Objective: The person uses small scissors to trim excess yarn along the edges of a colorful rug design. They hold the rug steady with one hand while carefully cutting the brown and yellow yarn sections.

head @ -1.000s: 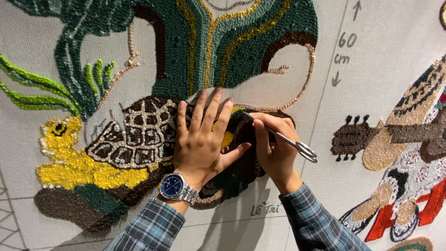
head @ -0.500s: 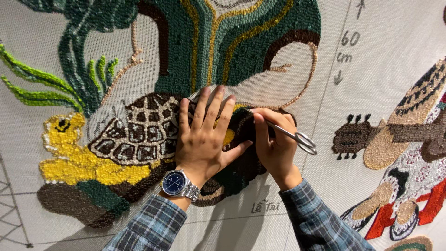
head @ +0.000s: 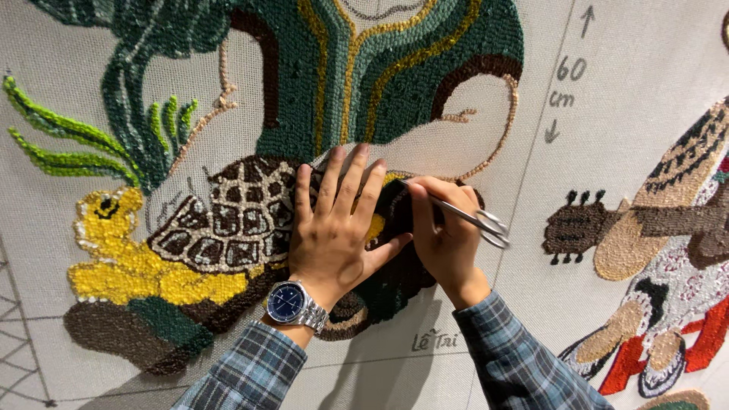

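Stretched grey backing cloth [head: 653, 45] fills the whole view. Left hand [head: 334, 228] lies flat and open on the tufted turtle [head: 228, 220]; right hand [head: 448, 235] grips small steel scissors [head: 474, 220] at the pile. Yarn looks soft and snaggy, so hold the scissors by the handles. No containers around.

- Pale woven backing cloth [head: 638, 45] fills the whole view, stretched flat like a wall.
- Grey pen lines [head: 524, 175] and arrow marks drawn on bare cloth, upper right.
- Grid lines [head: 15, 334] sketched at lower left edge.
- Warm, even light; soft shadows fall on the cloth below centre.
- No floor, furniture or windows in view.
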